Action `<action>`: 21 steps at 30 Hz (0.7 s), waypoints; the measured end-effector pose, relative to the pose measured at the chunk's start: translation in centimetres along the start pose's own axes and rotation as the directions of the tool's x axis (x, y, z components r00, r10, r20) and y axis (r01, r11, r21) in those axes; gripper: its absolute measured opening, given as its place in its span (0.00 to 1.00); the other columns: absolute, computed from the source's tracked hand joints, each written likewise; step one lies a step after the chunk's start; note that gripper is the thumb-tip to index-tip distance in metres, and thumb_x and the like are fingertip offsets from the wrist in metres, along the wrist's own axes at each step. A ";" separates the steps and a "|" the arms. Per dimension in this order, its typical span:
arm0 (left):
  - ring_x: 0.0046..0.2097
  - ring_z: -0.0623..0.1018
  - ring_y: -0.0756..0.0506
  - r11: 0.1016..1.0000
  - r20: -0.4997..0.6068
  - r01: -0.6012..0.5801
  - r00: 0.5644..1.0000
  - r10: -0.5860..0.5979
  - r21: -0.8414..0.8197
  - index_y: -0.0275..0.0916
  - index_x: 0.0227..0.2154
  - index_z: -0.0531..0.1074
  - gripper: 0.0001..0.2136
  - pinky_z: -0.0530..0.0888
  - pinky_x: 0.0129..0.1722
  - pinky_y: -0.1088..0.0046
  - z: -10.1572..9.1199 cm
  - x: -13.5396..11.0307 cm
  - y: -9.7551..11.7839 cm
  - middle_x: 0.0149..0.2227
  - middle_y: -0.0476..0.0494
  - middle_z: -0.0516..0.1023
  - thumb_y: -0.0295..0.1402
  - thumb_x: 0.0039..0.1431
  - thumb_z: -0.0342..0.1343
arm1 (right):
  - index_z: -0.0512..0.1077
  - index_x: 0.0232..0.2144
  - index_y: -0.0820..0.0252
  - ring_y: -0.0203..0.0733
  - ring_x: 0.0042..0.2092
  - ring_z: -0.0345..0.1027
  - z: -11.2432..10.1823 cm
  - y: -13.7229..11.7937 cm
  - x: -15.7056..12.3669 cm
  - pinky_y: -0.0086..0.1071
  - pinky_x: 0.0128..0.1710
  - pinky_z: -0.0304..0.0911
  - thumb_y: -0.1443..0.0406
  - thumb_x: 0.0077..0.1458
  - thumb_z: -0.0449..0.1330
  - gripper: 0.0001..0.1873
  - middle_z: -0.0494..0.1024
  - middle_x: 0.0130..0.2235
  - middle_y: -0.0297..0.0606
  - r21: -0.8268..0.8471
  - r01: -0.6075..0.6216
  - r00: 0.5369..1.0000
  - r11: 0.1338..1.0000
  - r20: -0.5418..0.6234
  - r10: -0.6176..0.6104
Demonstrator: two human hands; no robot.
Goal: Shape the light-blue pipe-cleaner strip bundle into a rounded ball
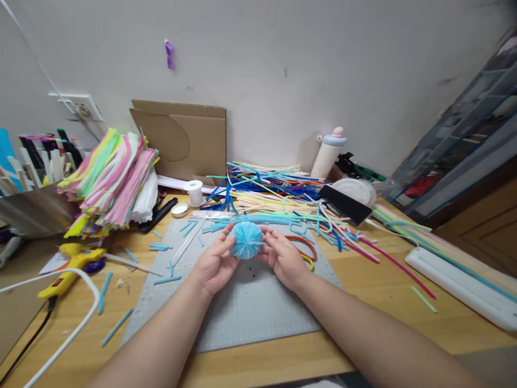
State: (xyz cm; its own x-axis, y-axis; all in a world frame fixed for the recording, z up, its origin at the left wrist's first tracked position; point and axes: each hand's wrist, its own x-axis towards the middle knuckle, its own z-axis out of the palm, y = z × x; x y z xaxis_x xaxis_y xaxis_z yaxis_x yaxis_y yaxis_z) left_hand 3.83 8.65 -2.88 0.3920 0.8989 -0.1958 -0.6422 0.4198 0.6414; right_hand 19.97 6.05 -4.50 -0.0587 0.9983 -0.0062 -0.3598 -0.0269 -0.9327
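A fluffy light-blue pom-pom ball [246, 240] is held over a grey cutting mat [250, 307] between both hands. My left hand [216, 261] grips its left side with thumb and fingers curled around it. My right hand [281, 255] pinches its right side the same way. Short cut blue pieces [161, 247] lie on the mat to the left of my hands.
A heap of coloured pipe cleaners [278, 196] fills the table behind the mat. A stack of pastel strips [113, 180] stands at left, a yellow glue gun [70, 267] nearer. Cardboard [181, 140], a thread spool [195, 192], a bottle [329, 153], a black phone [344, 204] and a white tray [460, 285] sit around.
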 end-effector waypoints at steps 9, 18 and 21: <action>0.38 0.78 0.50 0.995 0.032 0.083 0.996 -0.085 0.059 0.35 0.44 0.72 0.12 0.75 0.37 0.76 0.3 -0.2 0.0 0.43 0.41 0.78 0.24 0.58 0.54 | 0.68 0.43 0.54 0.42 0.42 0.72 0.2 -0.3 -0.5 0.35 0.41 0.68 0.58 0.50 0.64 0.19 0.77 0.43 0.38 0.173 -0.122 0.991 0.977 0.081 0.109; 0.36 0.79 0.50 0.996 0.023 0.075 0.997 -0.076 0.049 0.34 0.43 0.72 0.11 0.76 0.37 0.76 -0.2 0.1 -0.4 0.41 0.43 0.79 0.24 0.56 0.56 | 0.61 0.49 0.52 0.42 0.47 0.65 0.2 -0.9 0.1 0.41 0.48 0.62 0.60 0.51 0.61 0.23 0.68 0.47 0.38 -0.034 0.181 0.954 0.983 -0.236 -0.183; 0.36 0.80 0.50 0.998 0.013 0.055 0.998 -0.056 0.035 0.35 0.43 0.71 0.11 0.77 0.37 0.75 -0.1 0.0 -0.2 0.41 0.44 0.80 0.22 0.56 0.55 | 0.63 0.48 0.48 0.45 0.50 0.62 1.0 -2.9 -3.5 0.47 0.53 0.59 0.64 0.53 0.59 0.19 0.66 0.48 0.38 -0.395 0.619 0.663 0.679 -0.201 -0.721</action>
State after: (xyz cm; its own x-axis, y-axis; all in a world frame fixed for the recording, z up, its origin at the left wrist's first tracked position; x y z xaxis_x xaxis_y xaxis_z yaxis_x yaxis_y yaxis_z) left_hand 3.91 8.58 -3.13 0.4360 0.8723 -0.2215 -0.5964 0.4644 0.6547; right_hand 20.27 2.58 -1.42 0.4074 0.6916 0.5964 0.0874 0.6205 -0.7793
